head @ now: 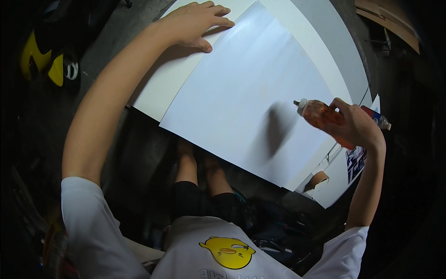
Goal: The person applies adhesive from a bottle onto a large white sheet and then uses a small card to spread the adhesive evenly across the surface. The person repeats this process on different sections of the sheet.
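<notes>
A large, glossy white sheet [244, 87] lies before me on top of another pale sheet or board [158, 99]. At the far left edge of the glossy sheet, my left hand [195, 24] has its fingers spread, with the fingertips and thumb at that edge. My right hand [362, 122] grips a plastic squeeze bottle [322, 113] of orange-red colour. The bottle is tilted over the right part of the sheet, its white cap and dark nozzle pointing left. Its shadow falls on the sheet below, and the fingers hide part of its body.
Behind my right wrist lies a second bottle [376, 117] with a label. A roll of brown tape [318, 179] rests near the table's front right corner, beside printed paper [354, 162]. Cardboard [390, 21] is at the upper right. Yellow panels [55, 68] stand at the far left.
</notes>
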Demonstrator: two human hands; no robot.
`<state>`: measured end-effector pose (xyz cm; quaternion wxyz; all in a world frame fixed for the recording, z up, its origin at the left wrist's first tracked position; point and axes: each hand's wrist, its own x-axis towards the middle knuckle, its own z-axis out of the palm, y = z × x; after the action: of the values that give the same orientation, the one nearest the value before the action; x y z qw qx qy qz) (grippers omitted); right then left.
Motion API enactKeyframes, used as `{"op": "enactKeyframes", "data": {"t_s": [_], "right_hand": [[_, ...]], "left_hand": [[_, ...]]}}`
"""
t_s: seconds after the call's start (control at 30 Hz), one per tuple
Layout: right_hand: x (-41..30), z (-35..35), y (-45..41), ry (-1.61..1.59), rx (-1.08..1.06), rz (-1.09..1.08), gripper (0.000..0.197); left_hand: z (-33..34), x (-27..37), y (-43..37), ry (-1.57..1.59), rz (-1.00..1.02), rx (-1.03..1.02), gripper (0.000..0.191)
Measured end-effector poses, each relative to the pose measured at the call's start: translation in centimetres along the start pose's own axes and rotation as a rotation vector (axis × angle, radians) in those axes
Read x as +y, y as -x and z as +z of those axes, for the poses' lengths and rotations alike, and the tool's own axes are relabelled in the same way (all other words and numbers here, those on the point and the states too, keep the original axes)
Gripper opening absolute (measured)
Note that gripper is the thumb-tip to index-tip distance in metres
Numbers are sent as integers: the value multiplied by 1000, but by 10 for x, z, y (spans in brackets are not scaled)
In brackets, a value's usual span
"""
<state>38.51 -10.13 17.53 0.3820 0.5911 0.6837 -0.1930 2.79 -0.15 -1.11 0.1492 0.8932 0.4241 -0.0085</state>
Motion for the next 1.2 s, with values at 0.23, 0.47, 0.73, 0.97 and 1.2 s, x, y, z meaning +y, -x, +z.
{"op": "enactKeyframes", "data": {"t_s": [0.23, 0.47, 0.73, 0.97, 1.2], "right_hand": [[-7, -22, -30, -53, 32, -36, 50], [-33, -41, -71, -17, 302, -168, 53], [-61, -34, -131, 142, 684, -308, 54], [-65, -28, -144, 215, 770, -356, 53], [-65, -31, -151, 246, 732, -351, 43]], "left_hand": [[-13, 20, -11, -22, -102, -91, 82], [-5, 21, -8, 31, -163, -95, 83], [4, 16, -6, 70, -147, -49, 86], [2, 17, -8, 103, -164, -72, 86], [1, 16, -8, 101, -150, -72, 87]]}}
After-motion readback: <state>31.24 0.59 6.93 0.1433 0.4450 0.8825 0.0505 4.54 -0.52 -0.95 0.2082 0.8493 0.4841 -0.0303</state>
